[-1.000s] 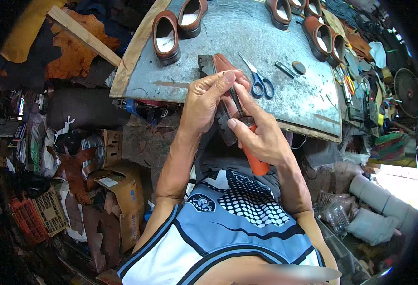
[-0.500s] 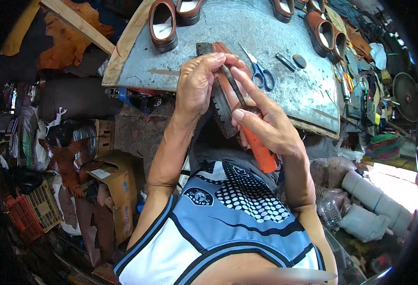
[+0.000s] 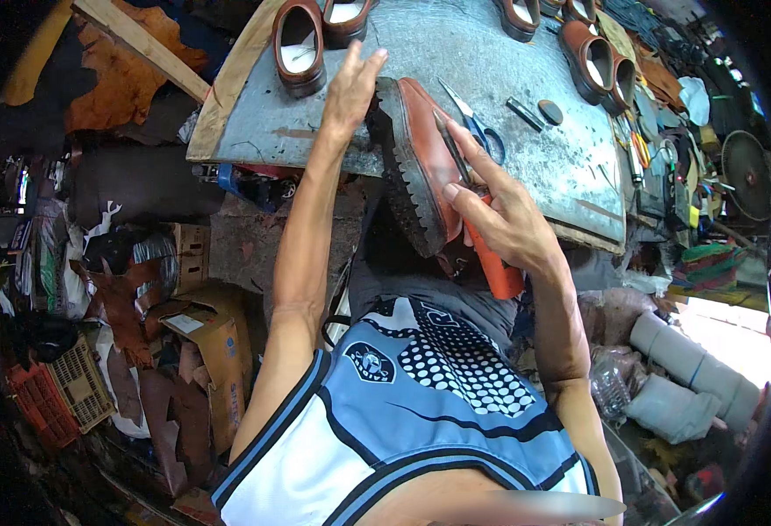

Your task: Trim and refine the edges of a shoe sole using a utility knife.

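Observation:
A reddish-brown leather shoe (image 3: 422, 145) with a thick black lugged sole (image 3: 400, 180) is tilted over the near edge of the table, its sole turned toward my left side. My right hand (image 3: 508, 215) is closed around a tool with an orange handle (image 3: 493, 267) and a narrow dark shaft, and its fingers also rest against the shoe's upper. The shaft lies along the leather, partly covered by the fingers. Off the shoe, close to its far end, my left hand (image 3: 350, 92) is open with nothing in it.
Scissors with blue handles (image 3: 491, 145), a small dark bar (image 3: 524, 114) and a dark oval piece (image 3: 551, 111) lie on the grey worktable (image 3: 570, 175). Brown shoes (image 3: 298, 48) stand at the far left, more shoes (image 3: 589, 61) at the far right. A cardboard box (image 3: 219, 359) is at lower left.
My left hand has let go of the shoe and moved away to the far left, its fingers opening. More of the shoe's upper and sole now shows. The orange handle has shifted slightly.

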Motion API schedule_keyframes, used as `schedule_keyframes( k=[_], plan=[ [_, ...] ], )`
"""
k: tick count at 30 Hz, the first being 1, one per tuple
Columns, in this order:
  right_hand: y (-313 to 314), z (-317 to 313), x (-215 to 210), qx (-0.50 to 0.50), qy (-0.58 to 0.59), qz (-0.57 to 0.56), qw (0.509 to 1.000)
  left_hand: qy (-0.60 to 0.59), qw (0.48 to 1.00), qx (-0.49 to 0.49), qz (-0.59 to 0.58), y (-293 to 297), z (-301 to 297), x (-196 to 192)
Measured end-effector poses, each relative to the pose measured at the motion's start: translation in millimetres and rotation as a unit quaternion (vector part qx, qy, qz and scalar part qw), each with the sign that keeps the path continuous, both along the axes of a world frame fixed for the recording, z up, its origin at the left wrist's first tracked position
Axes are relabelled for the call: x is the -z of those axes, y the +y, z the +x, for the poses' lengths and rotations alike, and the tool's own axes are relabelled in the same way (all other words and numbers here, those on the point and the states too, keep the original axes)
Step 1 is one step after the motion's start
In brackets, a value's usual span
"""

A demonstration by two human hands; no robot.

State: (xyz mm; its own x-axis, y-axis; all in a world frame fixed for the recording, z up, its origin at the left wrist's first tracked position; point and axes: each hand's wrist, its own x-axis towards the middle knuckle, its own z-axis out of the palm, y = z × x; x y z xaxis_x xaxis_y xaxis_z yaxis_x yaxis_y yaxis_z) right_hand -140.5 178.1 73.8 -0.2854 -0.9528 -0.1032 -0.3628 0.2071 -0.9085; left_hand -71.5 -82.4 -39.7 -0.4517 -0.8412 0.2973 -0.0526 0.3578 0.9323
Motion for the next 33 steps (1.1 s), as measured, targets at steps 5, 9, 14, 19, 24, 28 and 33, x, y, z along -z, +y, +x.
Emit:
schedule_keyframes(
  k=[5,9,14,19,24,28,33],
  plan=[
    [9,-9,18,-0.017,0.160,-0.033,0.986,0.043,0.992,0.048,0.108,24,-16,-8],
    [2,-10,21,0.018,0.207,0.017,0.978,0.098,0.994,0.031,0.021,44,-13,-25],
    [-9,-18,35,0.033,0.250,0.024,0.967,0.106,0.992,0.028,-0.068,49,-10,-28],
    [-14,-17,34,0.037,0.278,-0.014,0.960,0.100,0.991,0.016,-0.085,47,-12,-26],
    [-15,-16,31,0.029,0.286,0.003,0.958,0.102,0.989,0.016,-0.108,52,-13,-31],
    [-16,-10,16,0.024,0.296,0.046,0.954,0.113,0.986,0.013,-0.122,54,-11,-33],
    [-14,-8,17,0.029,0.281,0.061,0.957,0.117,0.985,0.006,-0.123,54,-13,-32]
  ],
)
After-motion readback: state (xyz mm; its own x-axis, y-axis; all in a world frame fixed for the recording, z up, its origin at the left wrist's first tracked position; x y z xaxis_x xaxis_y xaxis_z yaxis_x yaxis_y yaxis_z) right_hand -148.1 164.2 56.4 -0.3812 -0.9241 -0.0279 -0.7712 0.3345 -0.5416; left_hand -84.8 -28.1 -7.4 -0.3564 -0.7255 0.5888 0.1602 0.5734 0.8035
